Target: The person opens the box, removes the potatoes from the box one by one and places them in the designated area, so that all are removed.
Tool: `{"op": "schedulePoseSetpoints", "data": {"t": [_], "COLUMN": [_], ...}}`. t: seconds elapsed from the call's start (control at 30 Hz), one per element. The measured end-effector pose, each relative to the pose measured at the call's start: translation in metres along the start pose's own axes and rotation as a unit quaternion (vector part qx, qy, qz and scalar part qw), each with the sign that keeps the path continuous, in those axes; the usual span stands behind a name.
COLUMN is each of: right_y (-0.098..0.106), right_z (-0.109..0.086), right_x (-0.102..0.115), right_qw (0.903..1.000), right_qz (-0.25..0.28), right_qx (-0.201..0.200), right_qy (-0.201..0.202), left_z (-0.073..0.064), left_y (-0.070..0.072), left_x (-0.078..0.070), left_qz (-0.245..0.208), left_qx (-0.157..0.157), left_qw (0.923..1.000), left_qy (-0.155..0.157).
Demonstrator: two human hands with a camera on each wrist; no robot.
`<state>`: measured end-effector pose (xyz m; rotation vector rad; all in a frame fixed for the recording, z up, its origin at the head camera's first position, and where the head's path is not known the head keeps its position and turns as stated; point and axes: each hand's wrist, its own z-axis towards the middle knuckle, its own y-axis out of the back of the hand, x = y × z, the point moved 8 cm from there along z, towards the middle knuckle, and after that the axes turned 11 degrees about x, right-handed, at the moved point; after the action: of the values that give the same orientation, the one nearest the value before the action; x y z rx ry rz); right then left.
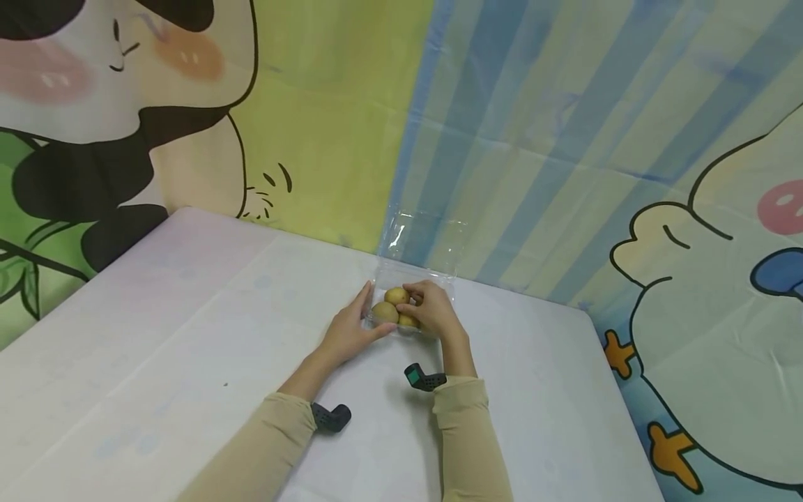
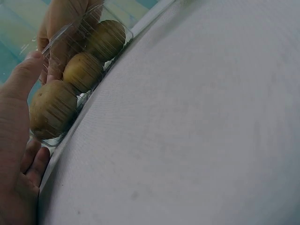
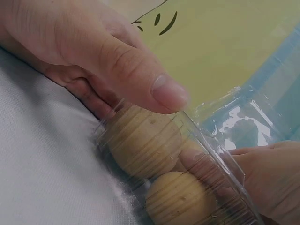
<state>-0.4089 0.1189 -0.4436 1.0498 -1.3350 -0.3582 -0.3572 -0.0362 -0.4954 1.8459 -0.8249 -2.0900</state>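
A clear plastic clamshell box stands on the table with its lid raised at the back. Several potatoes lie inside; one potato sits at the front left and another behind it. My left hand holds the box's left front corner, fingers along the side and thumb at the front rim. From the right, my right hand reaches into the box, thumb and fingers bent about a potato they partly hide. Through the ribbed wall, the left wrist view shows three potatoes in a row.
The white table ends just behind the box, where a printed cloth backdrop rises. The raised clear lid overlaps that backdrop. Each sleeve cuff carries a small black wrist camera.
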Motion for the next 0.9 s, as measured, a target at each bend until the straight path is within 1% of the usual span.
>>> {"op": "schedulePoseSetpoints", "data": {"t": [0.1,0.3,0.4,0.63,0.9], "right_y": [-0.001,-0.006,-0.008,-0.010,-0.011], "right_z": [0.000,0.001,0.002,0.004,0.004], "right_x": [0.000,-0.002,-0.002,-0.001,0.000], "right_qw": [1.0000,0.9993,0.9995,0.9993,0.9994], "right_qz": [0.006,0.033,0.027,-0.028,-0.006], "right_qx": [0.003,0.017,0.019,0.024,0.035], "right_qy": [-0.002,0.001,0.000,-0.006,0.000], "left_z": [0.000,-0.002,-0.003,-0.003,-0.003], "left_y": [0.000,0.000,0.001,0.000,0.000], "left_x": [0.000,-0.002,-0.002,-0.003,-0.004], "left_qz": [0.002,-0.002,-0.003,-0.001,-0.002], "left_qx": [0.000,0.000,-0.002,0.004,0.001], "left_qw": [1.0000,1.0000,1.0000,1.0000,1.0000], "left_qy": [0.003,-0.003,-0.005,-0.001,-0.001]}}
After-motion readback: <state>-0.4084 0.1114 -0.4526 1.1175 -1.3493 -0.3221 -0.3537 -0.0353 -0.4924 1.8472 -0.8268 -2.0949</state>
